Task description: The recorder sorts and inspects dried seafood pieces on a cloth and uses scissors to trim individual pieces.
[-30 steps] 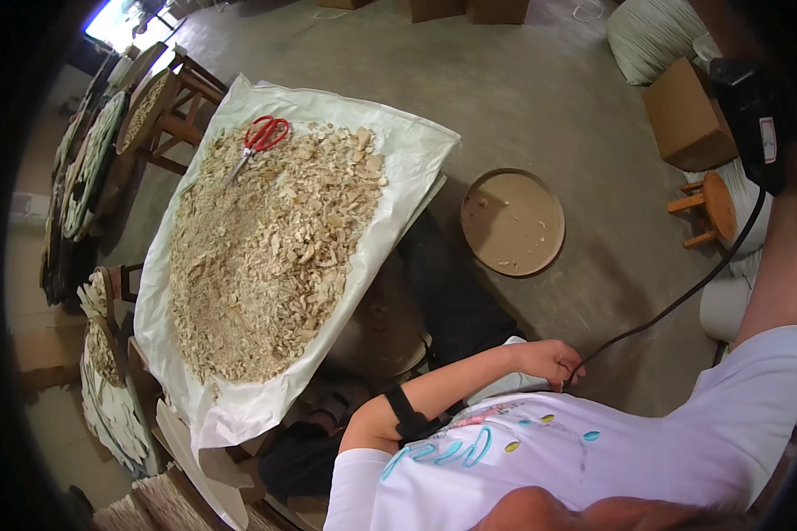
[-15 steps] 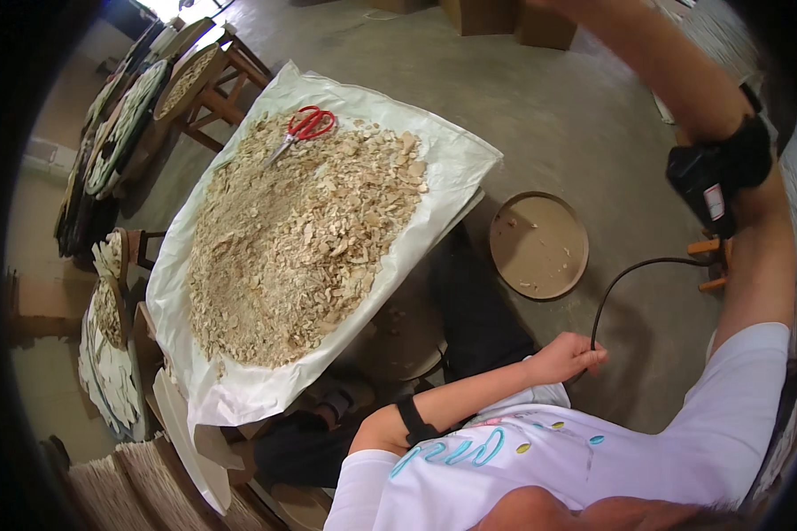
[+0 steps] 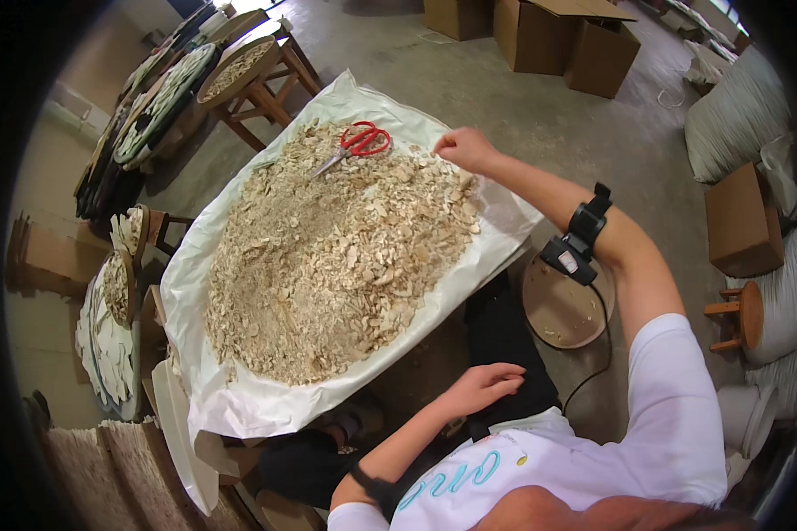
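White sheet (image 3: pixel 239 403) bearing chip pile (image 3: pixel 336 257), scissors (image 3: pixel 359 144).

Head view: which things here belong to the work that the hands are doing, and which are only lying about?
In the work:
- right hand, at the far edge of the pile
- pile of pale dried slices
- white sheet under it
- red-handled scissors on the pile

Lying about:
- left hand, in the lap
- round tray on the floor
- cardboard boxes
- small wooden stool

Brown cardboard boxes (image 3: pixel 562 40) stand open behind table.

Single head view (wide fisheye), looking steeply down, close over heaped tray (image 3: pixel 239 403).
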`<action>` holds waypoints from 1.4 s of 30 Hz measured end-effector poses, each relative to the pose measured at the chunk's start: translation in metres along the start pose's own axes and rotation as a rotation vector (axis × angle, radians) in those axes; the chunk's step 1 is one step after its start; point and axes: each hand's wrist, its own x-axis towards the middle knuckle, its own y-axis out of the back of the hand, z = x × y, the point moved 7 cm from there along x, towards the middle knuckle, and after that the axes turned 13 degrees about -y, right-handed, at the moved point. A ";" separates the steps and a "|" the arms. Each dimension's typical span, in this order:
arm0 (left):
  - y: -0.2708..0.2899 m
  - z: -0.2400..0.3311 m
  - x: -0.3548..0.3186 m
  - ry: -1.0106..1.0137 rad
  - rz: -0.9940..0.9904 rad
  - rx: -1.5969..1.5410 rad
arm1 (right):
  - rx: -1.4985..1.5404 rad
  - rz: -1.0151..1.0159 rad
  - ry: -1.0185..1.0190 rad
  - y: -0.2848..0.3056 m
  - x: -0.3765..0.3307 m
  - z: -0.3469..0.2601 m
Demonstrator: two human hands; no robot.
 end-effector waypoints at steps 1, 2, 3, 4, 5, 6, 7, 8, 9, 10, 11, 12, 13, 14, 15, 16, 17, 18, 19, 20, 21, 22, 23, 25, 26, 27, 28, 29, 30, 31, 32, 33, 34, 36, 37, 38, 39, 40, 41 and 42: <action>0.016 0.010 -0.011 0.033 0.083 -0.028 | -0.119 0.067 0.022 -0.002 0.007 0.014; 0.031 0.012 -0.022 0.021 0.137 -0.040 | -0.238 0.131 0.046 -0.005 0.012 0.022; 0.045 0.012 -0.033 0.011 0.192 -0.051 | -0.241 0.128 0.053 -0.009 0.015 0.027; 0.054 0.015 -0.042 0.006 0.198 -0.052 | -0.350 0.135 0.090 -0.016 0.016 0.029; 0.063 0.016 -0.051 0.031 0.241 -0.084 | -0.460 0.144 0.125 -0.021 0.018 0.031; 0.070 0.017 -0.060 0.058 0.289 -0.119 | -0.491 0.119 0.085 -0.028 0.019 0.032; 0.075 0.018 -0.066 0.055 0.295 -0.123 | -0.494 0.114 0.089 -0.033 0.018 0.031; 0.080 0.018 -0.072 0.072 0.307 -0.123 | -0.564 0.124 0.086 -0.038 0.018 0.031; 0.084 0.018 -0.075 0.087 0.316 -0.125 | -0.638 0.137 0.081 -0.039 0.019 0.032; 0.087 0.019 -0.077 0.080 0.314 -0.124 | -0.646 0.133 0.084 -0.039 0.021 0.033; 0.090 0.020 -0.079 0.075 0.316 -0.131 | -0.603 0.142 0.085 -0.037 0.022 0.034; 0.094 0.022 -0.079 0.058 0.330 -0.145 | -0.558 0.148 0.089 -0.036 0.023 0.035; 0.096 0.025 -0.079 0.042 0.344 -0.158 | -0.564 0.140 0.094 -0.034 0.023 0.038; 0.098 0.029 -0.078 0.039 0.350 -0.165 | -0.462 0.160 0.080 -0.027 0.023 0.042; 0.100 0.037 -0.078 0.025 0.367 -0.180 | -0.357 0.182 0.063 -0.022 0.021 0.042; 0.101 0.041 -0.079 0.012 0.382 -0.194 | -0.284 0.198 0.002 -0.018 0.020 0.046; 0.103 0.041 -0.079 0.011 0.384 -0.197 | -0.286 0.195 0.002 -0.019 0.020 0.044; 0.105 0.041 -0.079 0.002 0.411 -0.206 | -0.159 0.216 -0.017 -0.015 0.019 0.044; 0.107 0.041 -0.080 -0.006 0.436 -0.214 | -0.032 0.238 -0.036 -0.009 0.017 0.045; 0.106 0.041 -0.079 -0.006 0.432 -0.215 | -0.034 0.240 -0.038 -0.005 0.015 0.045; 0.106 0.041 -0.079 -0.014 0.441 -0.224 | 0.407 0.062 -0.151 -0.009 0.014 0.050; 0.106 0.041 -0.079 -0.021 0.450 -0.233 | 0.845 -0.124 -0.261 -0.017 0.011 0.052; 0.107 0.041 -0.079 -0.022 0.451 -0.233 | 0.845 -0.125 -0.261 -0.015 0.006 0.048; 0.107 0.038 -0.078 -0.035 0.449 -0.259 | 1.192 -0.240 -0.348 -0.023 -0.009 0.041; 0.107 0.037 -0.078 -0.034 0.452 -0.259 | 1.193 -0.244 -0.349 -0.023 -0.009 0.041; 0.106 0.038 -0.076 -0.036 0.455 -0.261 | 1.228 -0.248 -0.367 -0.019 -0.009 0.044; 0.106 0.038 -0.074 -0.038 0.460 -0.264 | 1.263 -0.255 -0.385 -0.016 -0.009 0.046; 0.104 0.038 -0.073 -0.039 0.459 -0.264 | 1.263 -0.254 -0.384 -0.013 -0.005 0.051; 0.102 0.039 -0.071 -0.034 0.448 -0.260 | 1.233 -0.264 -0.372 -0.013 -0.001 0.055; 0.101 0.039 -0.070 -0.029 0.439 -0.256 | 1.203 -0.275 -0.360 -0.014 0.002 0.059; 0.101 0.040 -0.070 -0.030 0.438 -0.256 | 1.202 -0.275 -0.359 -0.014 0.004 0.065; 0.102 0.040 -0.071 -0.018 0.445 -0.250 | 1.181 -0.259 -0.369 -0.017 0.004 0.066; 0.103 0.039 -0.072 -0.006 0.452 -0.245 | 1.161 -0.244 -0.378 -0.020 0.005 0.066; 0.105 0.039 -0.074 -0.017 0.472 -0.255 | 0.834 -0.084 -0.343 -0.018 0.011 0.068; 0.106 0.040 -0.074 -0.027 0.486 -0.262 | 0.507 0.077 -0.299 -0.010 0.014 0.068; 0.106 0.039 -0.074 -0.029 0.486 -0.263 | 0.505 0.077 -0.298 -0.014 0.018 0.069; 0.107 0.037 -0.074 -0.028 0.491 -0.261 | 0.166 0.228 -0.064 -0.007 0.020 0.050; 0.107 0.036 -0.074 -0.026 0.495 -0.259 | -0.177 0.371 0.171 -0.007 0.018 0.031; 0.106 0.037 -0.073 -0.029 0.495 -0.258 | -0.178 0.372 0.174 -0.010 0.020 0.030; 0.106 0.037 -0.074 -0.015 0.490 -0.255 | -0.302 0.359 0.164 -0.020 0.024 0.028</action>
